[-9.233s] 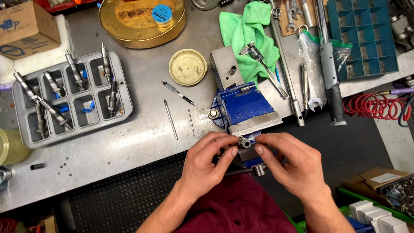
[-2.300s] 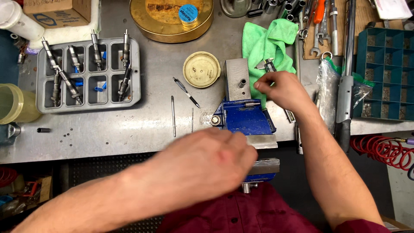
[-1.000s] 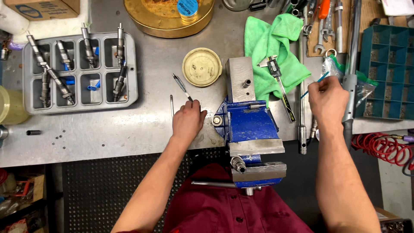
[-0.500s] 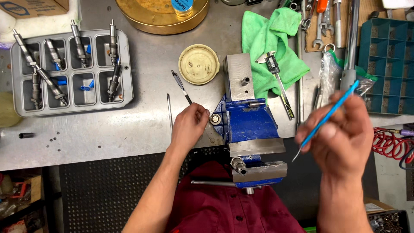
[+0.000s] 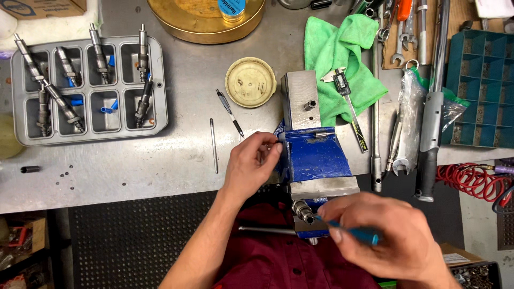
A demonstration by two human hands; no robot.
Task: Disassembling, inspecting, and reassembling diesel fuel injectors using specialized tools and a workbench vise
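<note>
— What is being held nearest the camera?

— A slim blue-handled tool (image 5: 353, 233) is being pinched between thumb and fingers of the right hand (image 5: 385, 241), low in the frame. Its tip is being pointed at the small metal part (image 5: 303, 210) that is sticking out at the near end of the blue bench vise (image 5: 317, 160).

— How is such a tool judged to handle?

— It is judged to be light, thin and stiff, and easily rolled between the fingers; a grip on the blue handle, close to the tip end, is being favoured for control. The metal part is judged to be hard and probably slick, so it is being left clamped rather than held by hand.

— And the other hand?

— The left hand (image 5: 251, 160) is being rested against the vise's left side, with fingers curled together at the jaw edge; whether something small is being pinched there cannot be told.

— What is being seen farther off?

— On the steel bench (image 5: 176, 160), a thin rod (image 5: 214, 145) and a pen-like probe (image 5: 230, 112) are lying just beyond the left hand. A round cream lid (image 5: 250, 82) is lying behind those. A grey tray (image 5: 160, 115) of injectors (image 5: 143, 101) is being kept at far left, and a green cloth (image 5: 337, 48) with a caliper (image 5: 348, 99) on it at far right.
</note>
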